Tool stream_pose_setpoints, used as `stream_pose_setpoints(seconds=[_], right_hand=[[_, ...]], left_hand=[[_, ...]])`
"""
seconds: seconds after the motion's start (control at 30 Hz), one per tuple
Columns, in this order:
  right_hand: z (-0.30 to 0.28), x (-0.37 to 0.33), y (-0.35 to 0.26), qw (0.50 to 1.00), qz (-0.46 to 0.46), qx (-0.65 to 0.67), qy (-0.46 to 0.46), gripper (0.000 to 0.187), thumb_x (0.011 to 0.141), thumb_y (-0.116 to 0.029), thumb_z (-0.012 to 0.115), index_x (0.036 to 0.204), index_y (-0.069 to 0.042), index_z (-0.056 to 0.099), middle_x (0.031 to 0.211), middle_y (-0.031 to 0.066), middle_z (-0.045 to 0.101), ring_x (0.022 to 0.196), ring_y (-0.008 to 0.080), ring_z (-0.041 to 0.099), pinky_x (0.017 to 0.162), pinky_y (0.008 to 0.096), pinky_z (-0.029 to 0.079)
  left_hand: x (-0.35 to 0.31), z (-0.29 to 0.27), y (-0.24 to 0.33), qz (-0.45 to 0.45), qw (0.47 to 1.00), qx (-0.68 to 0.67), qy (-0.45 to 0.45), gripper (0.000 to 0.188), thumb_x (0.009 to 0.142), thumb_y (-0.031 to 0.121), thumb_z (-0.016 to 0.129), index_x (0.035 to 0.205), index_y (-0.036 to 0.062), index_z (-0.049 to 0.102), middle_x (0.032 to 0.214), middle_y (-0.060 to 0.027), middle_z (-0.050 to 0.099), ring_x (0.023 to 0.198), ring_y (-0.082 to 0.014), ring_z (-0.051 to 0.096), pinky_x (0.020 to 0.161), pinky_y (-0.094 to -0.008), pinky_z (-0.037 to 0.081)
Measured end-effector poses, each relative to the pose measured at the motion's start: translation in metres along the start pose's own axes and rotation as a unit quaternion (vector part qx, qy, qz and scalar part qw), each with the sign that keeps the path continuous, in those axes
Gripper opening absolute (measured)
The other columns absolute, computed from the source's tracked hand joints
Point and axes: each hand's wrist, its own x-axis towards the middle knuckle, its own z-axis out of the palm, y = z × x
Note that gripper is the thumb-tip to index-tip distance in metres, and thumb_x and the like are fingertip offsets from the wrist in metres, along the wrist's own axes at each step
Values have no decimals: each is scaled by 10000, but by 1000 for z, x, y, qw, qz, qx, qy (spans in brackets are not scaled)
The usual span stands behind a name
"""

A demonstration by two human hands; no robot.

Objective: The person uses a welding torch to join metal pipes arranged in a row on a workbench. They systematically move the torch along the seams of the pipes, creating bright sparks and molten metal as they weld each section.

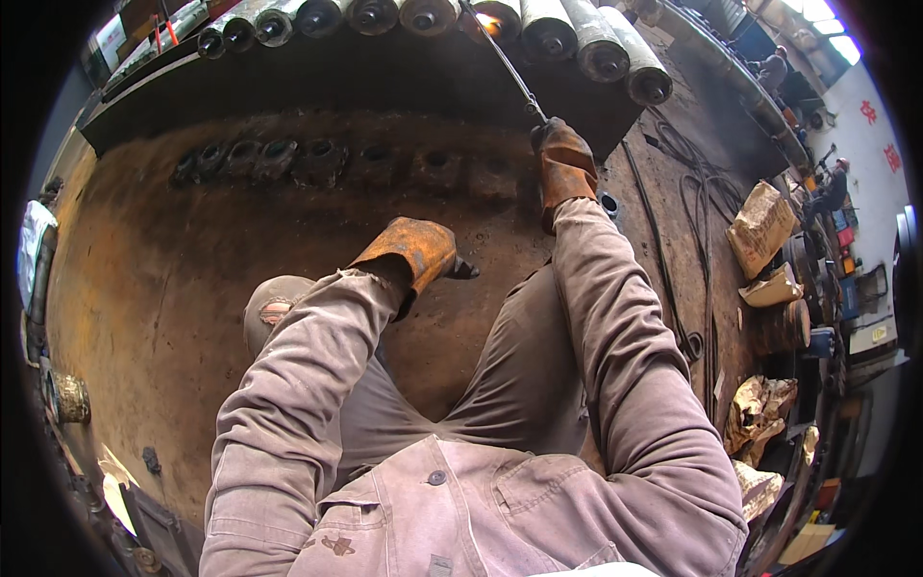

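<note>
My right hand (567, 163), in a worn orange leather glove, is closed round the lower end of a long thin metal rod (505, 67). The rod slants up and left to a row of metal rollers (598, 48). An orange glow (490, 26) shows on one roller beside the rod. My left hand (421, 252), gloved alike, hovers between my knees, apart from the rod. Its fingers are mostly hidden behind the glove's back, with only a dark tip poking out on the right.
Square blocks with round holes (437, 163) lie in a row on the rusty floor, before a dark plate (365, 87) under the rollers. Hoses or cables (707, 221) run along the right. Paper sacks (762, 226) stand beyond them. Two people (829, 188) are far right.
</note>
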Motion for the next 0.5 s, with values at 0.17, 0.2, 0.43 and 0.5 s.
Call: stream_pose_setpoints(seconds=[0.17, 0.2, 0.43, 0.5], right_hand=[[-9, -8, 4, 1000, -6, 0, 10, 416, 1360, -435, 699, 1587, -132, 872, 1613, 230, 909, 1548, 510, 850, 1296, 642, 705], [-11, -14, 2, 1000, -7, 2, 9, 416, 1360, -435, 699, 1587, -132, 872, 1613, 230, 909, 1548, 510, 850, 1296, 642, 705], [-28, -34, 7, 999, 25, 33, -20, 568, 1325, -609, 691, 1613, -155, 875, 1596, 253, 901, 1538, 548, 834, 1251, 664, 685], [-29, -31, 8, 998, 41, 23, -42, 579, 1332, -621, 672, 1621, -163, 880, 1614, 256, 897, 1557, 546, 824, 1249, 658, 673]], left_hand=[[0, 11, -3, 6, 999, -16, 43, 418, 1069, 99, 990, 1486, 75, 976, 1499, -212, 966, 1421, -458, 925, 1175, -553, 777], [-2, 8, -6, -3, 999, -22, 24, 408, 1083, 113, 985, 1489, 77, 976, 1514, -214, 962, 1433, -455, 921, 1185, -554, 770], [-8, -8, 9, -35, 996, -83, 18, 412, 1162, 261, 959, 1535, 89, 969, 1587, -213, 938, 1488, -437, 902, 1230, -538, 740], [-6, -4, 5, -9, 999, -45, 15, 426, 1180, 312, 954, 1546, 95, 967, 1602, -212, 932, 1504, -436, 895, 1236, -537, 738]])
